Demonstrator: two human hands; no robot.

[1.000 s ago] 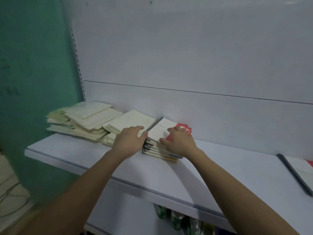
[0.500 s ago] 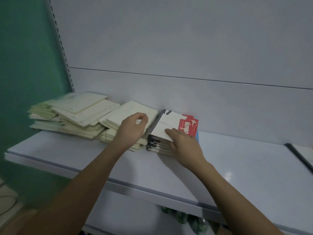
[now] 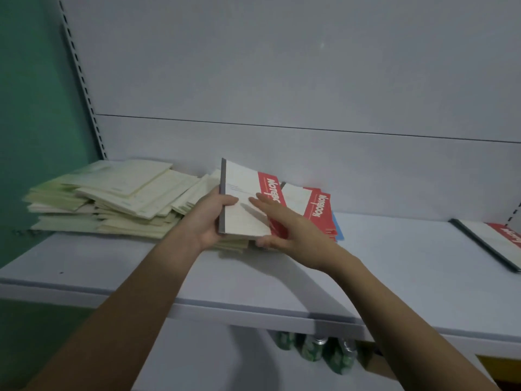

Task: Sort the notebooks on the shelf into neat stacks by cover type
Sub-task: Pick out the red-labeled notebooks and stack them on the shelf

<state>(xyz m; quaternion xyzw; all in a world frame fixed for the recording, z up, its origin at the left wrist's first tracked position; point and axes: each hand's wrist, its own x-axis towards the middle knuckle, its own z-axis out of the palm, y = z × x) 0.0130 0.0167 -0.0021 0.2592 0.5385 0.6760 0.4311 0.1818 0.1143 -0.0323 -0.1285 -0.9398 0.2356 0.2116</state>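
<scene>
Head view: right hand (image 3: pixel 293 230) hides the notebook (image 3: pixel 242 198) corner.

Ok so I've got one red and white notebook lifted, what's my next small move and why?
Probably carry it right and lay it on the lone red-and-white notebook at the shelf's right end. The left hand grips the lifted notebook's spine, its cover matches that one, and the cream pile is another type.
</scene>
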